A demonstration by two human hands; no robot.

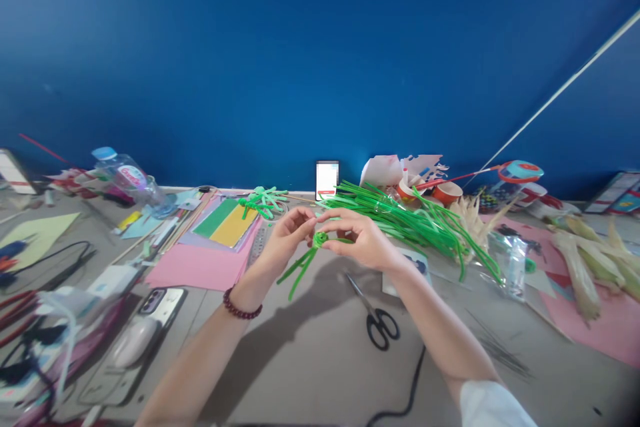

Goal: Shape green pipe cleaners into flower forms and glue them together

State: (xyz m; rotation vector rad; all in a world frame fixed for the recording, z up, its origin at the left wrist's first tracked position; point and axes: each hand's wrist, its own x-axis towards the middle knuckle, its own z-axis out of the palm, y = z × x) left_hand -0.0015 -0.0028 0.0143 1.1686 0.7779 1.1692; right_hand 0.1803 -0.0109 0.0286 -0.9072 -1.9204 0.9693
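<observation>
Above the table (335, 360), left grip (287, 240) and right grip (360, 240) hold green strands (319, 239).

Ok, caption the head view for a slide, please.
Left hand and right hand at a knotted green piece, with black-handled scissors lying on the table nearby.

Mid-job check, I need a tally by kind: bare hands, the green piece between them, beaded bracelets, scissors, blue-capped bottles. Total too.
Left hand and right hand: 2
Green piece between them: 1
Beaded bracelet: 1
Scissors: 1 pair
Blue-capped bottle: 1
Total: 6
</observation>
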